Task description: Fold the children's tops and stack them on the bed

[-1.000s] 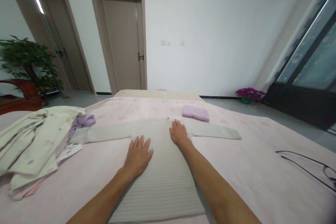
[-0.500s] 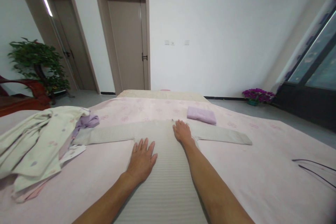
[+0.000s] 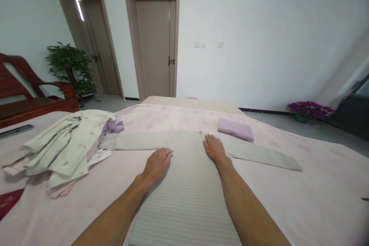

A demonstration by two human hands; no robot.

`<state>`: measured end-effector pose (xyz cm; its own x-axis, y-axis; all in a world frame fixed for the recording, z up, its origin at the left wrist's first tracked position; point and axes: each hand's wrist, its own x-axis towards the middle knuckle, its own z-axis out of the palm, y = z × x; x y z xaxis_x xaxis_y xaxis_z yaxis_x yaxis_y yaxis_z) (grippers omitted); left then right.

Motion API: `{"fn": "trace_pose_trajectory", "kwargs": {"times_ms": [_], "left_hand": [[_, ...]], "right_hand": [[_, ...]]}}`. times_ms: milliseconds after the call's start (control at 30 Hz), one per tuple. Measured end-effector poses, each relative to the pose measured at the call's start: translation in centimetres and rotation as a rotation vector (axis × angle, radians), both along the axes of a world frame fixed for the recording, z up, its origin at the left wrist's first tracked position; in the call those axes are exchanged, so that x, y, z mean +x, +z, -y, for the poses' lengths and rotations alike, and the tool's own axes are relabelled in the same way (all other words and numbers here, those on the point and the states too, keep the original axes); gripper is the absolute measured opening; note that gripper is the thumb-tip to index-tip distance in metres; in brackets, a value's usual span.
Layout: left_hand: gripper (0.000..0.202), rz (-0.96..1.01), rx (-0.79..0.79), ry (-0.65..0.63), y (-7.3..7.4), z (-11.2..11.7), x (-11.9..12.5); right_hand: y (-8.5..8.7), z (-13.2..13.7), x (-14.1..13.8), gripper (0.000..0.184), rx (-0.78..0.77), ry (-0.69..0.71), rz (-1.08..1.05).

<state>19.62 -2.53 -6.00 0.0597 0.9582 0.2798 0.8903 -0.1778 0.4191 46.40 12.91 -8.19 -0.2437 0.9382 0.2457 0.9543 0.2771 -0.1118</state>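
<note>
A pale striped long-sleeved top (image 3: 190, 192) lies spread on the pink bed sheet, its sleeves stretched out to both sides. My left hand (image 3: 158, 164) is at its left armpit, fingers curled in and closed on the fabric edge; the fingertips are partly hidden. Below the neckline, on the right shoulder area, rests my right hand (image 3: 215, 147), with its fingers slightly bent on the cloth and not visibly gripping. A folded lilac cloth (image 3: 235, 129) lies just beyond the right sleeve.
A heap of cream patterned clothes (image 3: 72, 146) covers the left sleeve's end. A phone (image 3: 17, 131) and a dark red item (image 3: 10, 201) lie at the far left. Beyond the bed are a wooden bench (image 3: 60, 94), a green plant (image 3: 72, 67) and purple flowers (image 3: 311, 109).
The view has turned left. My left hand has moved outward and up the top to the armpit, and its spread fingers have curled in. My right hand has shifted slightly right.
</note>
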Motion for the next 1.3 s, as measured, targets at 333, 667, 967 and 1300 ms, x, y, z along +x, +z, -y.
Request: {"fn": "trace_pose_trajectory", "kwargs": {"times_ms": [333, 667, 967, 1300], "left_hand": [[0.060, -0.249, -0.198, 0.563, -3.3, -3.3, -11.2], [0.058, -0.292, -0.149, 0.870, -3.3, -3.7, -15.9], [0.049, -0.162, -0.124, 0.904, -2.1, -2.9, -14.5], [0.046, 0.413, 0.189, 0.896, -1.8, -4.4, -16.1]], "right_hand": [[-0.6, -0.6, 0.1, 0.046, 0.002, 0.004, -0.017], [-0.6, -0.5, 0.0, 0.046, 0.001, -0.002, -0.039], [-0.7, -0.5, -0.1, 0.045, -0.002, -0.019, -0.038], [-0.8, -0.5, -0.1, 0.045, 0.016, -0.013, -0.046]]}}
